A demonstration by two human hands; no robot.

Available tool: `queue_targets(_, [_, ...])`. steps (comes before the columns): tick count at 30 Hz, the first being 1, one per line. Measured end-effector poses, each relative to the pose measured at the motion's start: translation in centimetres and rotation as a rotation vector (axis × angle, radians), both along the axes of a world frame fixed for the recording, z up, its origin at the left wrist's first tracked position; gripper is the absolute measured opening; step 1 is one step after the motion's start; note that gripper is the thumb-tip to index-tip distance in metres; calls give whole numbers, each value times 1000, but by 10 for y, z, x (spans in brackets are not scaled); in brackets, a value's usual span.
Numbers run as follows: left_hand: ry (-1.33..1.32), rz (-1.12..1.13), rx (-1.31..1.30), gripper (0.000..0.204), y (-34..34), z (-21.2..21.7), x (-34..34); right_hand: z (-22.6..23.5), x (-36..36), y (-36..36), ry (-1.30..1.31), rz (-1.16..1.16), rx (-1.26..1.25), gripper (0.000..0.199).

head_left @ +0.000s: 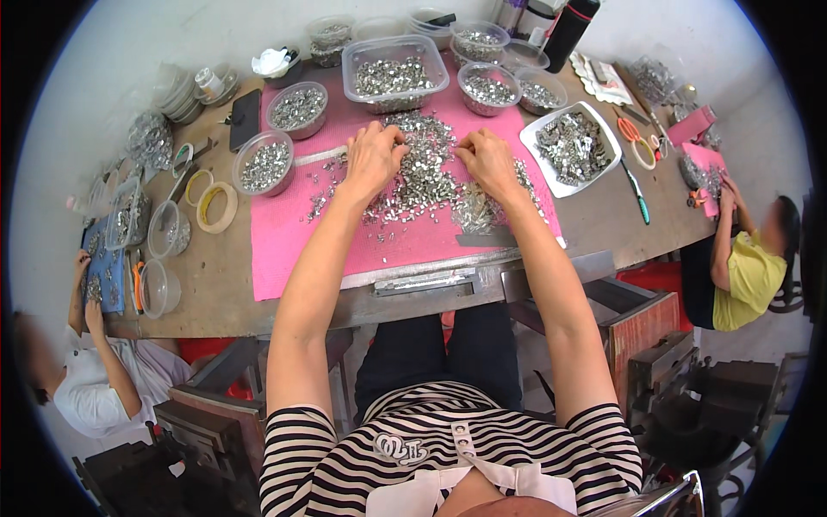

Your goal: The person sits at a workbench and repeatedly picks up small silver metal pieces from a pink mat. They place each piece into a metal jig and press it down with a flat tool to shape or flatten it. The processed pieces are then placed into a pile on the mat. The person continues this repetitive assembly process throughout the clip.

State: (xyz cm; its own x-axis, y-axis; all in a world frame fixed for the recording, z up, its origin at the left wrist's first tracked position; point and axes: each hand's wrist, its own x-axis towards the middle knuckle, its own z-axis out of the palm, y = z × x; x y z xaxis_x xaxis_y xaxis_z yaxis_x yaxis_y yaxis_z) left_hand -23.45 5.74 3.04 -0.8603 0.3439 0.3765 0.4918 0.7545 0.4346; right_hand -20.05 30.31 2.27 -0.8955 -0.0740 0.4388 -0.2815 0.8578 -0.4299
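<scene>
A loose heap of small silver metal pieces (422, 177) lies on a pink mat (297, 233) in front of me. At the heap's left edge is my left hand (374, 159), its fingers bent and drawn in toward the thumb. My right hand (488, 162) is at the heap's right side, thumb and forefinger brought together. What either set of fingertips holds is too small to make out. Below the right hand lies a patch of thinner, paler pieces (474, 209), beside a flat grey metal strip (487, 239).
Behind the heap stands a clear rectangular tub (439, 79) of metal pieces, with round tubs (289, 185) about it. To the right are a white tray (530, 138) of parts, tweezers (643, 209) and orange-handled scissors (629, 129). Tape rolls (226, 226) lie left. Co-workers sit at both sides.
</scene>
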Motion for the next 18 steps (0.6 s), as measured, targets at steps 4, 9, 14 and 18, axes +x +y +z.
queue_targets(4, [63,-12,81,15,1,-6,-3,-2,4,3,65,10,56,15])
queue_targets(9, [82,8,58,17,-5,-11,-4,47,91,-16,-98,190,-276,8])
queue_targets(14, [1,-27,86,15,-2,-6,-7,34,181,-17,-156,323,-359,7])
queue_targets(18, [98,-4,142,21,-1,-12,-12,22,203,-25,-80,314,-330,7])
